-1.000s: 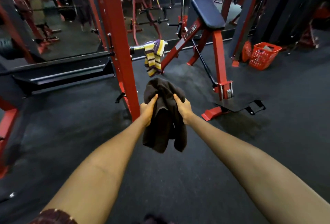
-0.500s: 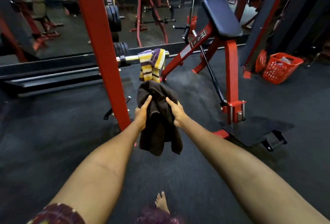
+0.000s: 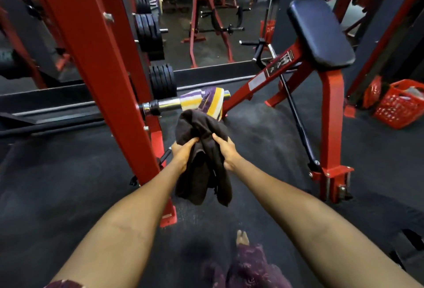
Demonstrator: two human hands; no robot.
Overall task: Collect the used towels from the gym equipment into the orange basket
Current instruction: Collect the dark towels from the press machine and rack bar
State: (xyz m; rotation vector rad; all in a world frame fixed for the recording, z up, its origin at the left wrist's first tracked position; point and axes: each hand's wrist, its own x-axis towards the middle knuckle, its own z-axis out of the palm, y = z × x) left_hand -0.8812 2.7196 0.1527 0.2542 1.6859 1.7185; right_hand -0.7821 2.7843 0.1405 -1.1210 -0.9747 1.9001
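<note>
Head view, gym floor. The left hand (image 3: 184, 153) and the right hand (image 3: 226, 151) each have their grip closed round the bunched top of a dark brown towel (image 3: 202, 157), which hangs between them above the black rubber floor (image 3: 57, 184), clear of it. Compared with the view a second ago, the person has stepped forward: the striped purple-and-yellow towel (image 3: 210, 100), draped over the chrome end of the barbell sleeve (image 3: 166, 104), now lies just beyond and above the held towel, and the red rack upright (image 3: 98, 58) stands closer at the left. A bare foot (image 3: 242, 237) now shows at the lower edge. The orange basket (image 3: 400, 106) sits on the floor toward its far right edge, beyond the red padded machine (image 3: 321, 35), well apart from the hands, with pale cloth already inside. Judgement: one towel is in hand and not yet deposited; the approach suggests the striped towel is the next pickup, which would require freeing one hand.
</note>
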